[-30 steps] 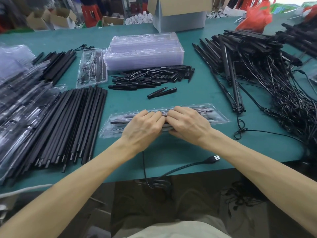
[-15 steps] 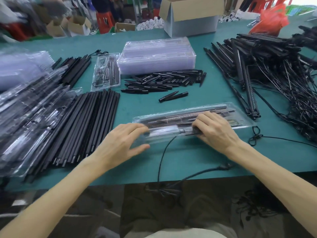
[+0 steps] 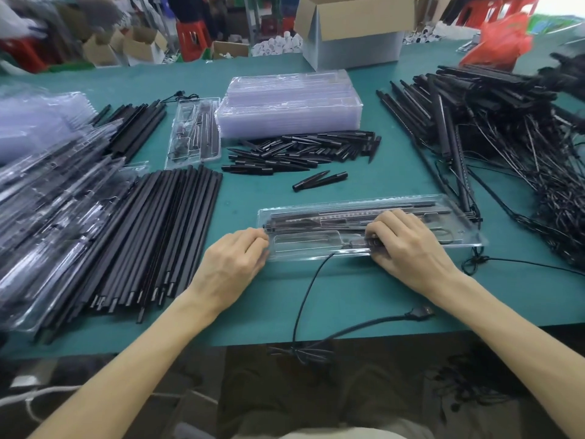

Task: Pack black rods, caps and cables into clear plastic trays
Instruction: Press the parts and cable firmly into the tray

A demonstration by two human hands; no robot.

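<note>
A clear plastic tray [image 3: 304, 245] lies lengthwise near the table's front edge, with black rods [image 3: 373, 213] in its far slots. My left hand [image 3: 234, 267] has curled fingers at the tray's left end. My right hand [image 3: 408, 245] grips the near edge right of the middle, fingertips on a dark cable end in the tray. A black cable [image 3: 304, 296] leads from there over the table edge to a bundled loop, and its USB plug [image 3: 421, 312] lies on the table.
Loose black rods [image 3: 152, 242] lie in a row at left, beside filled trays [image 3: 47, 201]. Black caps [image 3: 304, 150] are piled before a stack of empty trays [image 3: 288, 106]. Rods tangled with cables [image 3: 490, 137] fill the right side. A cardboard box [image 3: 354, 30] stands behind.
My hands, together on the tray's middle a second ago, have spread apart: the left went to the tray's left end, the right stays right of the middle. The cable now trails out.
</note>
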